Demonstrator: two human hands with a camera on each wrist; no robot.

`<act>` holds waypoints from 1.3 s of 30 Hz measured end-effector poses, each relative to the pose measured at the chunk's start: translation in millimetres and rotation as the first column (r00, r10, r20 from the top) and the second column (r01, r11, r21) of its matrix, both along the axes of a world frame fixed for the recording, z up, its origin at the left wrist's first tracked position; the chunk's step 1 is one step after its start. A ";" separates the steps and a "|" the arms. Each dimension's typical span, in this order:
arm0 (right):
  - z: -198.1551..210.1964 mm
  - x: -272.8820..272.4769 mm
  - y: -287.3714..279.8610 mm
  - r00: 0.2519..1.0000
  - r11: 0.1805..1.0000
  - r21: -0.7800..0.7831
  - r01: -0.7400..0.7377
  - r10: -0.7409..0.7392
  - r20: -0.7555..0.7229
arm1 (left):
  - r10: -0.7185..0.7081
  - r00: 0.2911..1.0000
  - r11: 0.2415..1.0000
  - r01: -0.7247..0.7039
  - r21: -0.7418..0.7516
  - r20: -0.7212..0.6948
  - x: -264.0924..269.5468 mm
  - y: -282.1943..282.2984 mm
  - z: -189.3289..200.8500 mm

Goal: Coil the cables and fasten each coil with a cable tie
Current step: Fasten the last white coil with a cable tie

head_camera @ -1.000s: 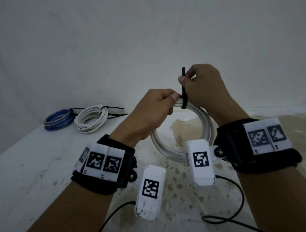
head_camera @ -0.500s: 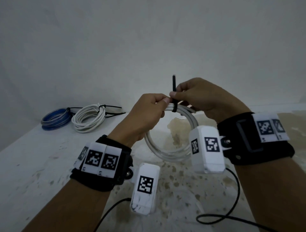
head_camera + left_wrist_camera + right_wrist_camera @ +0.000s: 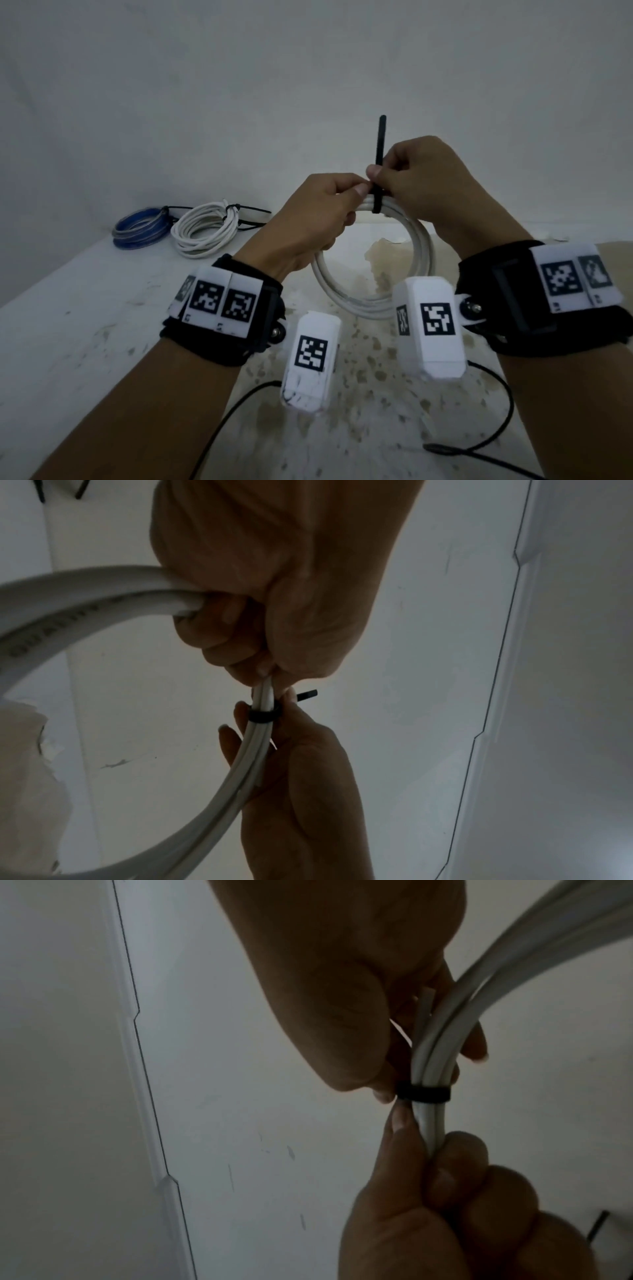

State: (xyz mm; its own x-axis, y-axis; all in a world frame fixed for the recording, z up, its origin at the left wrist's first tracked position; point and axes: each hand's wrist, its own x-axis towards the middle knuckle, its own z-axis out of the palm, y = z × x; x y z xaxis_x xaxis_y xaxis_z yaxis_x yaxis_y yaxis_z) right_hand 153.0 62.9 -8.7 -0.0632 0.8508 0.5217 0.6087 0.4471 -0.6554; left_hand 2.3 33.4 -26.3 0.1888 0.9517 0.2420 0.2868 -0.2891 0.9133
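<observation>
Coil: thick white cable coil (image 3: 373, 274) held upright above the surface (image 3: 85, 342), its top arc between both hands.
Tie band: black cable tie (image 3: 377, 200) wraps the top arc crosswise, closed snug round the strands.
Tie tail: free end (image 3: 381, 140) stands straight up from the band, long axis vertical.
Left hand: left hand (image 3: 318, 219) fingers clench the bundle just left of the band.
Right hand: right hand (image 3: 421, 181) fingers pinch the tail just above the band; this hand is the nearer to the tail.
Judged step: cinching by an upward pull along the tail.
Far left: blue coil (image 3: 140, 228) and white coil (image 3: 205, 229) lie tied.
</observation>
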 end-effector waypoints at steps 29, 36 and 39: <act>2.7 -4.2 -10.6 0.968 0.980 -0.136 -0.145 0.112 -0.224 | 0.098 0.992 0.965 -0.075 0.253 -0.080 4.1 -1.5 -4.5; -2.3 -1.2 -1.7 0.996 0.992 -0.127 0.029 -0.040 -0.085 | 0.141 0.970 0.950 -0.077 0.301 -0.196 8.5 4.6 -9.7; -6.6 -2.9 2.2 0.989 0.986 -0.156 0.056 -0.077 -0.130 | 0.152 0.961 0.945 -0.073 0.318 -0.232 11.6 5.7 -14.5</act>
State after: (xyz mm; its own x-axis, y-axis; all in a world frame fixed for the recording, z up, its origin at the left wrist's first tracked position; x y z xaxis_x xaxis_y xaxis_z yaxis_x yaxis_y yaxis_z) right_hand 150.1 65.1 -15.3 0.0585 0.9206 0.3860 0.5348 0.2976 -0.7909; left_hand 13.9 39.1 -40.8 0.1766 0.8585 0.4814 0.5413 -0.4932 0.6809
